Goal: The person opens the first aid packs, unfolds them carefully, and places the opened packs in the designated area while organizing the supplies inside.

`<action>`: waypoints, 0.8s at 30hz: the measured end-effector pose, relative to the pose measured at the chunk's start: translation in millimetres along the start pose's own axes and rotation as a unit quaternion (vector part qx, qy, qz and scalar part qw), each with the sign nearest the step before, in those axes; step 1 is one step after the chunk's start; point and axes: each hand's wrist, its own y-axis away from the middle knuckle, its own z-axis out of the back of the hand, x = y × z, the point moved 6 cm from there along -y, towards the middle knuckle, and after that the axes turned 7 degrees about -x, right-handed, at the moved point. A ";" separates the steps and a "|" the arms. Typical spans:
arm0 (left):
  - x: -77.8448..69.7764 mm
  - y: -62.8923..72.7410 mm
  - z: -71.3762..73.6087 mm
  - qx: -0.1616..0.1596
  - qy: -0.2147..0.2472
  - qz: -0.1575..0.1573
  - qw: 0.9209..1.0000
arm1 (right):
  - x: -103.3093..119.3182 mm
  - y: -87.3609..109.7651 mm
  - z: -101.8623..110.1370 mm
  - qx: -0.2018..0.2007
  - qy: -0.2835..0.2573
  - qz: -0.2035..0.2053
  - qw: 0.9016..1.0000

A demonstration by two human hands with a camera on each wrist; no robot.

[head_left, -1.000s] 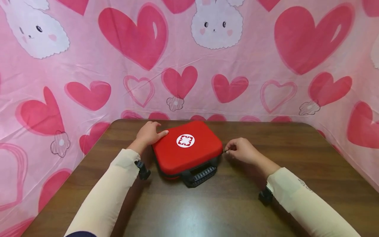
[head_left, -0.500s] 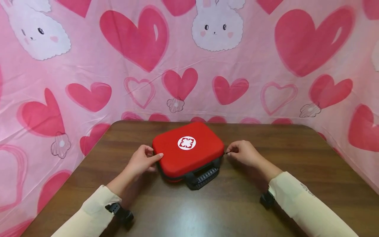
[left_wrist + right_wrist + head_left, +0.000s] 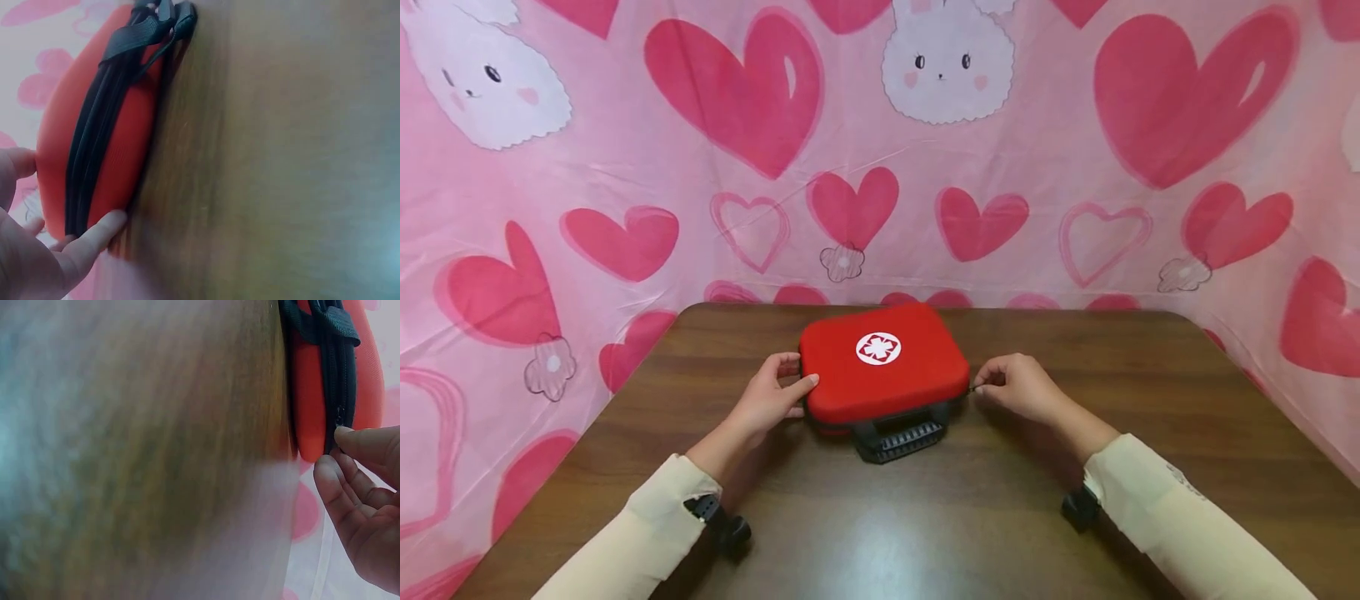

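A red first-aid case (image 3: pixel 917 367) with a white round emblem lies closed on the table, its black handle (image 3: pixel 901 442) facing me. My left hand (image 3: pixel 766 396) grips the case's left end, thumb on the lid and fingers along the side and lower edge. In the left wrist view a black zipper band (image 3: pixel 94 147) runs around the case's side. At the right corner, my right hand (image 3: pixel 1017 385) pinches the zipper's pull between thumb and forefinger. The zipper slider (image 3: pixel 340 415) shows just beside the thumb; the pull itself is mostly hidden by the fingertips.
The brown wooden table (image 3: pixel 880 533) extends around the case. Behind it hangs a pink curtain (image 3: pixel 1045 150) printed with hearts and rabbits. A black strap-mounted device (image 3: pixel 722 525) is on the left wrist, and another (image 3: pixel 1080 508) is on the right.
My left hand has come from the case's back left corner to its left end nearer me. The case has turned slightly, its handle edge now squarer to me. The right hand keeps its pinch.
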 end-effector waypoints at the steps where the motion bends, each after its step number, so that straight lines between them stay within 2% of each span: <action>1: -1.2 -3.9 -0.5 0.000 0.000 -0.005 1.000 | 0.6 -0.4 -0.3 0.000 -0.002 0.002 1.000; 5: -4.7 -17.1 -4.7 0.003 -0.022 -0.013 1.000 | 2.7 -0.5 -1.5 0.002 -0.001 0.004 1.000; 10: -6.6 -29.1 -9.6 0.021 -0.063 0.003 0.998 | 3.9 3.2 -1.8 0.000 0.006 0.003 1.000; 17: -6.7 -42.8 -9.1 0.040 -0.025 0.029 0.998 | 5.3 4.4 -7.3 0.022 0.006 0.014 1.000; 24: -8.1 -45.9 -9.0 0.043 -0.033 0.033 0.998 | 9.7 6.2 -6.6 0.026 0.019 0.031 0.999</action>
